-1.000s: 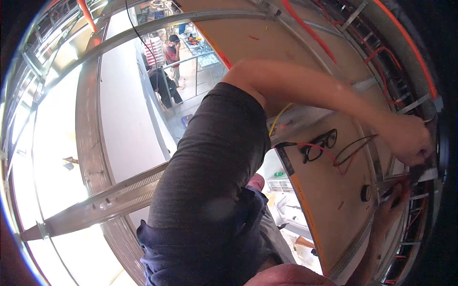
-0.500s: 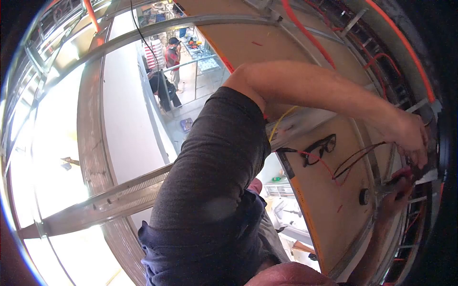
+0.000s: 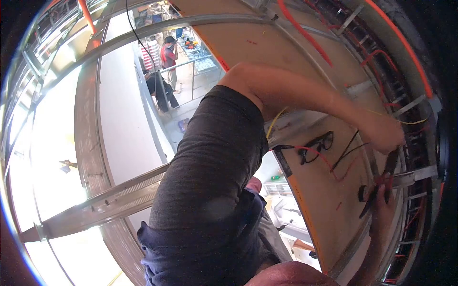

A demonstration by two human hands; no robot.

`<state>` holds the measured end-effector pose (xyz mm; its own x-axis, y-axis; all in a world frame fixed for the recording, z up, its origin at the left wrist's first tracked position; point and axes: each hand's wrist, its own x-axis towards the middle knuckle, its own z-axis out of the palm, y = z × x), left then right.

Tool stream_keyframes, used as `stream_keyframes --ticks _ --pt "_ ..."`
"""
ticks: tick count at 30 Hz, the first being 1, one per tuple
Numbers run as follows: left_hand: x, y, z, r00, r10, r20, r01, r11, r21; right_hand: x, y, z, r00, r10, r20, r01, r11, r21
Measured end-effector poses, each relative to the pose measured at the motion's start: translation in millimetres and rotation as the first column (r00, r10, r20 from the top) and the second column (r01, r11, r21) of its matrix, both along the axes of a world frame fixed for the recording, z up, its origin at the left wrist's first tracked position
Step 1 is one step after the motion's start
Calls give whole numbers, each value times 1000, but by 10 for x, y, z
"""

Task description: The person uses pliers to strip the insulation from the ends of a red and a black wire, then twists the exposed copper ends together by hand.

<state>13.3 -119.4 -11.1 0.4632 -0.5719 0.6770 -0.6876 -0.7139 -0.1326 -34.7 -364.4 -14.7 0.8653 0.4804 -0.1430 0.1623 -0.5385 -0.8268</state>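
My left hand (image 3: 389, 136), its arm crossing from the centre, is closed at the upper end of a dark object; what its fingers grip is too small to tell. Just below, my right hand (image 3: 381, 207) is wrapped round a dark hand tool (image 3: 385, 181) with red on it, perhaps pliers. A thin yellow wire (image 3: 414, 123) curves beside my left hand. Black and red wires (image 3: 329, 164) loop over the brown board to the left of both hands. A small black round item (image 3: 362, 193) lies next to the tool.
Metal framing (image 3: 415, 177) runs close by the tool. An orange conduit (image 3: 405, 43) and red tubing (image 3: 305, 33) pass above. A brown board (image 3: 315, 190) has an open edge with a drop beyond. Far below, a person (image 3: 168, 57) stands near a railing.
My left hand has moved left and slightly up, apart from my right hand. My right hand has shifted left and down, and the dark tool now shows. The yellow wire has come into sight.
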Motion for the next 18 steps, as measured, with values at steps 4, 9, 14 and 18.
stream_keyframes --ticks 4,9,14,18 --pt "-288 26 377 869 -467 -160 305 763 -570 393 -33 -194 629 -70 774 -15 995 102" --pt "-18 196 434 879 -448 -166 366 855 -369 734 -29 -176 531 19 847 7 1000 -28" --pt "171 273 90 914 -229 -335 78 909 -409 554 327 -394 587 -6 809 75 996 -47" --pt "196 306 -24 907 -196 -373 30 912 -409 689 460 -436 635 -40 771 32 999 25"
